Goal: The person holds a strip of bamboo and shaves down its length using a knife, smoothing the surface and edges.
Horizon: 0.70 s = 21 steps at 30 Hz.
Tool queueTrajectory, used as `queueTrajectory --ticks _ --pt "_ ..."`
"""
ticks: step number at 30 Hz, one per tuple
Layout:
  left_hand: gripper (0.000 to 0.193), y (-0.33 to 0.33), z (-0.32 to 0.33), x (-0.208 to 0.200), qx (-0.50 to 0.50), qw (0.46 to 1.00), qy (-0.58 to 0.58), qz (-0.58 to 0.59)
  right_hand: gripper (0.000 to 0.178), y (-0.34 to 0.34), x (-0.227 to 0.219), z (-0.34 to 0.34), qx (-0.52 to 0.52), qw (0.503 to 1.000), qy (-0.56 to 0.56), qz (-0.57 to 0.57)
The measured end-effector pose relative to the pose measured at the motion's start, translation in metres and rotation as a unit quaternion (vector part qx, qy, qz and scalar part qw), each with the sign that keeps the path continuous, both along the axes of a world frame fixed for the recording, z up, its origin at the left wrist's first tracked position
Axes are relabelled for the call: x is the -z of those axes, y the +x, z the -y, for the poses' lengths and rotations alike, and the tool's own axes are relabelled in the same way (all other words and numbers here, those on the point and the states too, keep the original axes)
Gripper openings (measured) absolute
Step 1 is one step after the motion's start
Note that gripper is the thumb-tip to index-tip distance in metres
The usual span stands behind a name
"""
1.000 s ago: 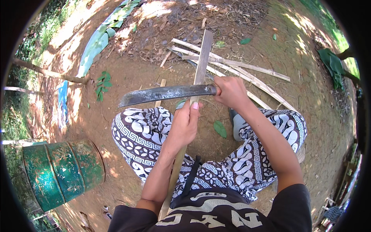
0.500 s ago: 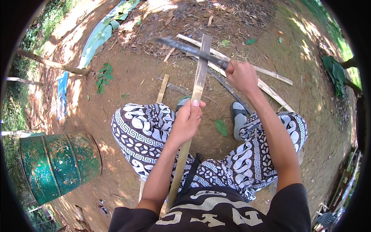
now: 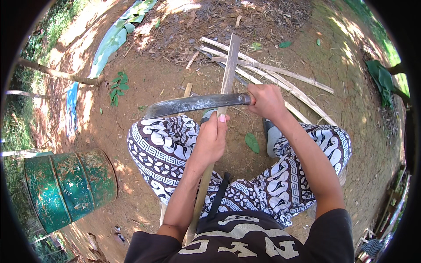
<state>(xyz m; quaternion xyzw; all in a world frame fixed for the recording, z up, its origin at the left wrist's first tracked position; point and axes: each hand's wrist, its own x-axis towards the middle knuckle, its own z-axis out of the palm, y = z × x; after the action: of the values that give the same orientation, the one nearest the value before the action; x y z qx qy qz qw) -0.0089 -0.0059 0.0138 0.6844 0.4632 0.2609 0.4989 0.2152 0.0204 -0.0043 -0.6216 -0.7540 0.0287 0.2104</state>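
My left hand [image 3: 212,136] is closed round a long, flat bamboo strip [image 3: 230,65]. The strip runs from beside my left hip, up between my knees and away from me, its far end raised over the ground. In my right hand [image 3: 268,101] is the handle of a machete [image 3: 197,104]. Its broad, dark blade points left and lies across the strip, just beyond my left fingers. Whether the edge bites into the strip cannot be made out. Ahead on the ground lie several pale split strips [image 3: 289,79], some crossing each other.
A rusty green metal drum [image 3: 70,188] lies at the left. Thin poles [image 3: 57,71] and a blue sheet [image 3: 72,107] are beyond it. A short wooden piece [image 3: 187,90] lies beyond my left knee. Green leaves [image 3: 251,142] dot the bare soil.
The machete has come down along the strip toward me, from near its far end to just beyond my left hand. My left hand has stayed nearly in place.
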Motion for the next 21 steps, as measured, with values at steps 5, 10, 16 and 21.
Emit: queueTrajectory --ticks 5,10,16,21 --pt "0.041 0.001 0.000 0.002 0.014 1.000 0.015 -0.008 0.015 0.014 0.018 -0.007 0.003 0.999 0.037 0.002" --pt "0.041 0.001 -0.003 -0.003 0.027 0.999 0.029 -0.016 0.016 0.022 0.025 -0.014 0.005 0.997 0.076 -0.015" --pt "0.034 -0.007 0.011 0.000 -0.001 0.995 -0.081 0.059 0.012 0.053 0.022 -0.033 0.179 0.983 0.027 -0.022" --pt "0.032 0.000 0.009 -0.013 0.045 0.981 -0.117 0.148 0.031 0.099 0.013 -0.046 0.385 0.910 -0.071 -0.135"
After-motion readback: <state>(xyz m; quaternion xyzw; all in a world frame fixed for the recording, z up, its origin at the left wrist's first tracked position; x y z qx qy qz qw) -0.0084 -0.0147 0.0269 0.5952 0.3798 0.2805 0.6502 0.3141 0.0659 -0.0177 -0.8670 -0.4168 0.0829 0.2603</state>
